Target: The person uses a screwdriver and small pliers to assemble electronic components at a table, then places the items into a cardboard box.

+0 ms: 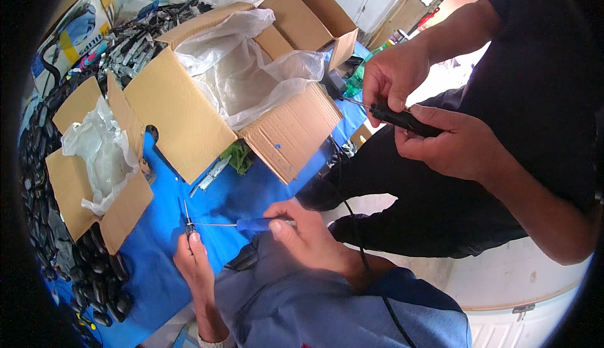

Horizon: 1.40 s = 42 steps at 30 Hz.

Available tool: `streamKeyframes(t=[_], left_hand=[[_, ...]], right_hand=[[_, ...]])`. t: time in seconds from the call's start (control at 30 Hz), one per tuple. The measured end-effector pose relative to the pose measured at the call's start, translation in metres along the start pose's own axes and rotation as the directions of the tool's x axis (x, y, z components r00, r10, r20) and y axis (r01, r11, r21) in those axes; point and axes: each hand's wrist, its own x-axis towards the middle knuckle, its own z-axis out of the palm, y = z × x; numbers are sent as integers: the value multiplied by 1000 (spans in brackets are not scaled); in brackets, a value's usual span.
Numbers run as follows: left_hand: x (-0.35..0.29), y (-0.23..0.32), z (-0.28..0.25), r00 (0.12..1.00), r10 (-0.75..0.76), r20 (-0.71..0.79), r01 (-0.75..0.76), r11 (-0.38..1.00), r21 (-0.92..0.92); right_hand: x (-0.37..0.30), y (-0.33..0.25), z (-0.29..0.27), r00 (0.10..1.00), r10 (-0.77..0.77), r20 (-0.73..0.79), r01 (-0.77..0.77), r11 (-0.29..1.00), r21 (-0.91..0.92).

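My left hand (194,263) pinches a small black part (190,227) with a thin metal rod standing up from it; its exact kind I cannot make out. From the right, my right hand (308,238) holds a screwdriver (253,224) by its blue handle. The screwdriver's shaft points left, and its tip meets or nearly meets the black part. Both hands are over the blue cloth (170,285), near my blue-clad lap (277,291).
A large open carton (189,115) with clear plastic lining and a smaller carton (129,213) stand on the cloth. Many dark parts (97,279) are heaped along the left. At right, another person's hands (453,137) hold a black-handled tool (406,120). A black cable (360,235) hangs across my right arm.
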Motion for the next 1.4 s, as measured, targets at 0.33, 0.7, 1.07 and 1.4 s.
streamKeyframes(t=[0.33,0.7,1.07,1.4], left_hand=[[1,-1,3,1000,-15,-28,15,1000,12],[2,-6,1,1000,16,-1,-16,1000,10],[3,-9,3,1000,29,-10,-28,999,41],[4,-12,1,996,54,-64,-48,995,90]], right_hand=[[1,7,-1,994,-105,-9,103,990,-101],[-1,1,1,999,-43,3,43,999,30],[-2,-2,-3,996,75,51,-78,994,74],[-1,-3,5,988,154,29,-157,977,141]])
